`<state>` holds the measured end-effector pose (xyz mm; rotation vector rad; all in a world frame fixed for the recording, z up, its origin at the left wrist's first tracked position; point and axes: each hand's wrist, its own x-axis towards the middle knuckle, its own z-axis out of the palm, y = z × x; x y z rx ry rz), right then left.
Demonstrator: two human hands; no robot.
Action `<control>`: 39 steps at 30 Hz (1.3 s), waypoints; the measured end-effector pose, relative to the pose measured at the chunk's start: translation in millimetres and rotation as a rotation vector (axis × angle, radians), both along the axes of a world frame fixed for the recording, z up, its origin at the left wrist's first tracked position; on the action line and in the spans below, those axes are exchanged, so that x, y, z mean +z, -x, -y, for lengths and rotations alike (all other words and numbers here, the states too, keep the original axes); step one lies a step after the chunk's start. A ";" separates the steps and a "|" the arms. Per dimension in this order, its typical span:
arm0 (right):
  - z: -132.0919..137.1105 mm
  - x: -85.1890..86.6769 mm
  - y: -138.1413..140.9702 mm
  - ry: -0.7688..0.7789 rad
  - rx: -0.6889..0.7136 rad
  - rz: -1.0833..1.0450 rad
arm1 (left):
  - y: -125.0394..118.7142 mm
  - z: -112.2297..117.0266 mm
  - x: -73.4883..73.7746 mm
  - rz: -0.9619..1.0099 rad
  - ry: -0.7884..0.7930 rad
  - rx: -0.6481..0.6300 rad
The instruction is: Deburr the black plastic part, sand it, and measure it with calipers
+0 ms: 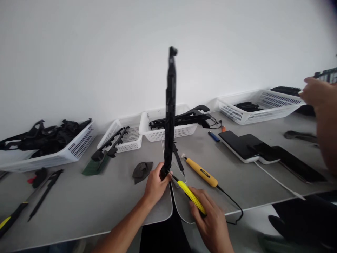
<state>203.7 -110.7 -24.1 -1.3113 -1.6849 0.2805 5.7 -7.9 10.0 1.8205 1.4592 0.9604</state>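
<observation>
Far left on the grey table [92, 203]: white basket [76, 149] full of black parts, loose black clip [46, 191] in front of it. Next, a tilted basket [131, 140] with one long part hanging over its edge, then a dark scrap [142, 171]. Centre: left hand [155, 186] closed around the bottom end of a black plastic strip [170, 112], held upright, lower end near the table's front edge. Right hand [210, 218] wrapped around a yellow-handled knife [191, 196], tip touching the strip's base. Just right: yellow corded tool [201, 172] lying flat, blue lighter [213, 136], dark-screened phones [247, 147]. Far right: another basket [263, 105], a co-worker's hand [318, 95] over it.
</observation>
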 end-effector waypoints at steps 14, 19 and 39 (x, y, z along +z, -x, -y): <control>6.6 -4.6 25.4 0.020 -0.142 -0.132 | 2.2 -0.6 -18.7 -0.259 -0.037 -0.101; 6.0 -3.6 22.9 0.020 -0.139 -0.130 | 0.0 -0.1 -17.4 -0.309 -0.029 -0.103; 5.0 -1.7 20.0 0.032 -0.109 -0.128 | -7.8 4.4 -2.4 -0.463 -0.195 -0.045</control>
